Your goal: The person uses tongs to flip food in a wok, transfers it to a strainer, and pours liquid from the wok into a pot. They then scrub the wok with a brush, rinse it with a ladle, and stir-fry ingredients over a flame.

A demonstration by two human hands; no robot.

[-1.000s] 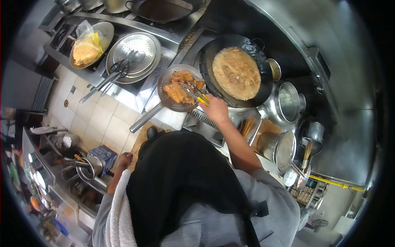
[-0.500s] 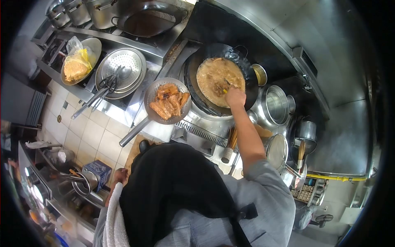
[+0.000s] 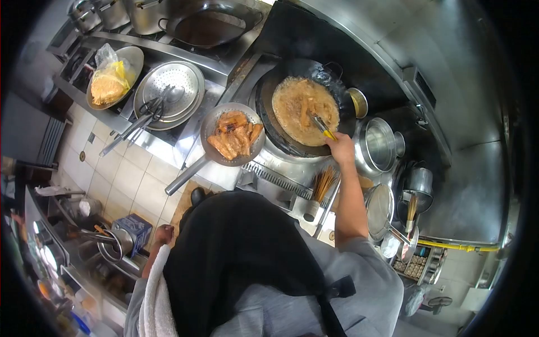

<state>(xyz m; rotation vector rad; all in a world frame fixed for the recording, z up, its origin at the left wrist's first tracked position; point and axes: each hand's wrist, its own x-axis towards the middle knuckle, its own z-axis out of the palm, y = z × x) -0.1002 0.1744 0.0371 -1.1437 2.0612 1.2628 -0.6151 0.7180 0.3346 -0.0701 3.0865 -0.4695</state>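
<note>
My right hand [image 3: 340,148] is closed on the yellow handle of a pair of metal tongs [image 3: 321,124], whose tips reach into bubbling tan liquid [image 3: 292,112] in a large black wok [image 3: 343,95]. At the tongs' end, long browned pieces [image 3: 306,106] show at the surface. Left of the wok, a perforated strainer [image 3: 206,141] with a long handle holds a pile of browned meat strips [image 3: 233,135]. My left hand [image 3: 163,235] hangs low at my side with its fingers curled in, beside a white towel [image 3: 154,286].
Stacked perforated strainers [image 3: 185,73] and a bowl with a yellow-marked bag [image 3: 112,83] stand to the left. A bamboo brush [image 3: 324,184] is in a holder before the stove. Metal pots [image 3: 380,145] sit right of the wok; a dark pan [image 3: 205,28] is at the back.
My right hand has drawn back toward me and to the right with the tongs, now plainly visible. Browned pieces have come to the liquid's surface. The view has shifted slightly.
</note>
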